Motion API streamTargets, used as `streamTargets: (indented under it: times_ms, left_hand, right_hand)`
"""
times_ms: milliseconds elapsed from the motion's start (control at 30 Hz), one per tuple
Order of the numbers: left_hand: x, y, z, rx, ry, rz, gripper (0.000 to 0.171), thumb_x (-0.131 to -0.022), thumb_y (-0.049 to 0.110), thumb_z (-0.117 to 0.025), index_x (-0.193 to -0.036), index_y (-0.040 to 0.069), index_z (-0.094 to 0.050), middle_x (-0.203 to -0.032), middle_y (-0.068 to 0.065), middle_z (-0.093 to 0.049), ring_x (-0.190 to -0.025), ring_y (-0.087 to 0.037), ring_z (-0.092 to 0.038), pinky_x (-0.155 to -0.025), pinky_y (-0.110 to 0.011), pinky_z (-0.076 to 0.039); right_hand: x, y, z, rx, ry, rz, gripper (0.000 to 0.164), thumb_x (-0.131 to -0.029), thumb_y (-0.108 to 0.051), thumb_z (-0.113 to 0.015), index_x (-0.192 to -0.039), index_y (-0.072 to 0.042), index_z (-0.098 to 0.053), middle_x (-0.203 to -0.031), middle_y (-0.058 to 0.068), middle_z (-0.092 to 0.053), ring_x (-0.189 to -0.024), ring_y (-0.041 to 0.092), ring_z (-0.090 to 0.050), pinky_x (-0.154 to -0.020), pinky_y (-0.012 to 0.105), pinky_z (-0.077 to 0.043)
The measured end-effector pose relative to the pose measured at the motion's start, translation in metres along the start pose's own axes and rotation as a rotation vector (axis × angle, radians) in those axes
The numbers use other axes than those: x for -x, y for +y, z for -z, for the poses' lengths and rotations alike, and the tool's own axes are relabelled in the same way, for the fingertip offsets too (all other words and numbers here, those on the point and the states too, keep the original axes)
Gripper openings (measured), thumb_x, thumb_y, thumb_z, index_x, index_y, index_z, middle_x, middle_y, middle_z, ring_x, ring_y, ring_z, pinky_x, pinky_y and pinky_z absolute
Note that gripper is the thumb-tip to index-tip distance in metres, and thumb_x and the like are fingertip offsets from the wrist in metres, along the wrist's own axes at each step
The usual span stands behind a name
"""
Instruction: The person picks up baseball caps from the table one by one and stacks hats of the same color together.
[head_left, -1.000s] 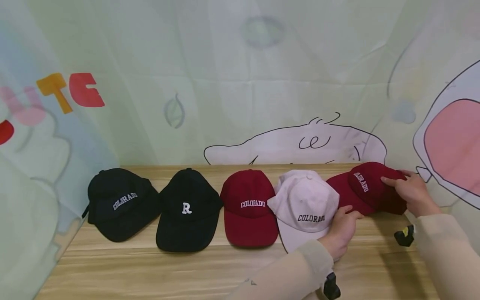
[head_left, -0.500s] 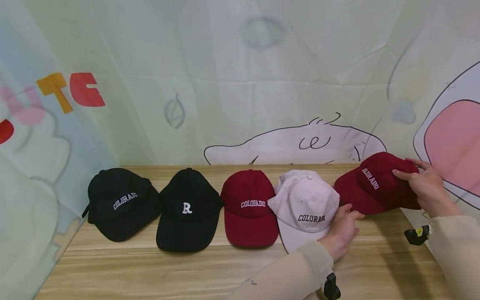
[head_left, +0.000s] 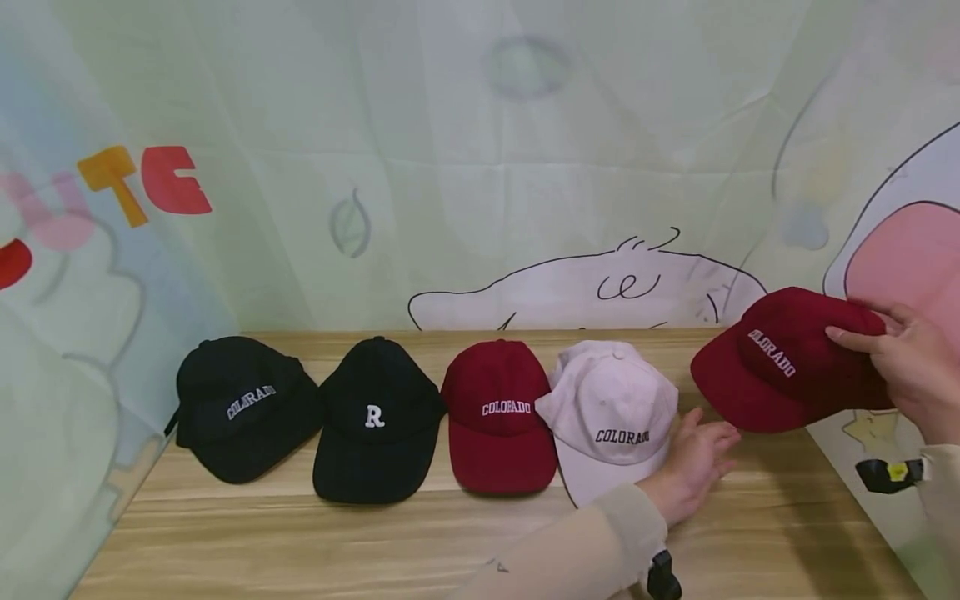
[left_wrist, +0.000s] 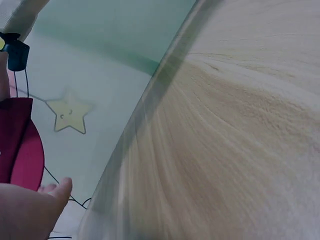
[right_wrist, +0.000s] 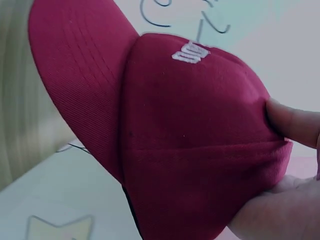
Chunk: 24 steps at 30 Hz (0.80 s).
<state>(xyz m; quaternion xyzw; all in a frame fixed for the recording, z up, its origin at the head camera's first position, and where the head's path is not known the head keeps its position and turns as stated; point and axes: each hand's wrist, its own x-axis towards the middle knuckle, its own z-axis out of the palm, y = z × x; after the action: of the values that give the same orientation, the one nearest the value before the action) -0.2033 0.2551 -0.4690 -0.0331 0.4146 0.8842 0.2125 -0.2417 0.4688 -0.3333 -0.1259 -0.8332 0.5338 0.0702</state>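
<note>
My right hand (head_left: 921, 367) grips the back of a dark red baseball cap (head_left: 798, 367) with COLORADO on its front, its thumb lying on the crown. The cap is raised and tilted, brim toward the left; in the right wrist view the cap (right_wrist: 190, 115) fills most of the picture, the thumb (right_wrist: 295, 122) pressing on its rear. Beside the right edge of a white COLORADO cap (head_left: 618, 404), my left hand (head_left: 688, 467) is spread, fingers pointing toward the held cap. Whether it touches the white cap cannot be told.
On the wooden table (head_left: 390, 550), left of the white cap, stand another red COLORADO cap (head_left: 501, 417), a black cap with an R (head_left: 377, 417) and a black COLORADO cap (head_left: 243, 408), all in a row. A printed cloth (head_left: 450, 183) hangs behind; the table's right edge runs below the held cap.
My right hand has lifted the red cap and carried it rightward, away from the white cap. My left hand has stayed near the same spot while its fingers spread out.
</note>
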Motion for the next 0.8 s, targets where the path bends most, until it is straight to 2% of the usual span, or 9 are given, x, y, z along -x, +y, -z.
streamTargets:
  times_ms: [133, 233, 300, 400, 533, 667, 800]
  left_hand:
    - [0.002, 0.007, 0.004, 0.006, -0.073, 0.013, 0.054, -0.098, 0.006, -0.053, -0.15, 0.002, -0.039, -0.115, -0.017, -0.069, -0.124, -0.046, -0.064, -0.107, -0.063, -0.048]
    - [0.005, 0.015, 0.004, -0.001, -0.109, 0.019, 0.031, -0.102, 0.01, -0.052, -0.132, 0.005, -0.051, -0.108, -0.016, -0.067, -0.12, -0.049, -0.066, -0.105, -0.061, -0.051]
    - [0.009, 0.021, 0.005, -0.001, -0.123, 0.022, 0.018, -0.104, 0.013, -0.052, -0.121, 0.006, -0.054, -0.106, -0.017, -0.067, -0.119, -0.05, -0.066, -0.103, -0.061, -0.053]
    - [0.014, 0.032, 0.008, 0.015, -0.134, 0.027, 0.017, -0.107, 0.018, -0.051, -0.119, 0.007, -0.054, -0.109, -0.022, -0.07, -0.118, -0.053, -0.065, -0.103, -0.061, -0.053]
    - [0.02, 0.047, 0.014, 0.038, -0.157, 0.018, 0.026, -0.109, 0.023, -0.05, -0.129, 0.007, -0.054, -0.12, -0.028, -0.07, -0.121, -0.057, -0.061, -0.105, -0.064, -0.05]
    - [0.027, 0.063, 0.021, 0.047, -0.17, 0.005, 0.027, -0.108, 0.021, -0.052, -0.131, 0.009, -0.058, -0.122, -0.022, -0.071, -0.12, -0.05, -0.064, -0.106, -0.064, -0.049]
    - [0.036, 0.078, 0.03, 0.035, -0.189, 0.002, 0.025, -0.107, 0.016, -0.053, -0.131, 0.011, -0.059, -0.124, -0.021, -0.072, -0.118, -0.042, -0.066, -0.106, -0.061, -0.049]
  right_hand:
    - [0.002, -0.005, 0.007, -0.127, -0.069, 0.058, 0.044, -0.099, -0.016, -0.069, -0.129, -0.042, -0.05, -0.089, -0.036, -0.066, -0.072, -0.006, -0.066, -0.055, 0.02, -0.056]
    - [0.005, -0.01, 0.012, -0.249, -0.134, 0.106, 0.041, -0.1, -0.007, -0.066, -0.126, -0.037, -0.054, -0.094, -0.028, -0.071, -0.074, -0.002, -0.068, -0.055, 0.021, -0.058]
    - [0.007, -0.014, 0.014, -0.284, -0.164, 0.136, 0.042, -0.1, -0.005, -0.064, -0.129, -0.034, -0.055, -0.097, -0.025, -0.072, -0.075, 0.001, -0.07, -0.056, 0.022, -0.059]
    - [0.009, -0.021, 0.015, -0.324, -0.213, 0.177, 0.045, -0.101, -0.001, -0.061, -0.133, -0.032, -0.056, -0.101, -0.021, -0.073, -0.076, 0.005, -0.072, -0.055, 0.026, -0.061]
    - [0.014, -0.031, 0.014, -0.327, -0.265, 0.213, 0.049, -0.101, 0.004, -0.059, -0.136, -0.031, -0.058, -0.103, -0.016, -0.075, -0.076, 0.01, -0.075, -0.055, 0.03, -0.062]
    - [0.019, -0.042, 0.011, -0.248, -0.276, 0.25, 0.053, -0.101, 0.005, -0.057, -0.14, -0.031, -0.058, -0.104, -0.014, -0.077, -0.076, 0.013, -0.077, -0.056, 0.03, -0.062]
    - [0.025, -0.054, 0.005, -0.24, -0.313, 0.266, 0.055, -0.101, 0.008, -0.055, -0.142, -0.028, -0.058, -0.107, -0.011, -0.078, -0.079, 0.016, -0.078, -0.058, 0.031, -0.063]
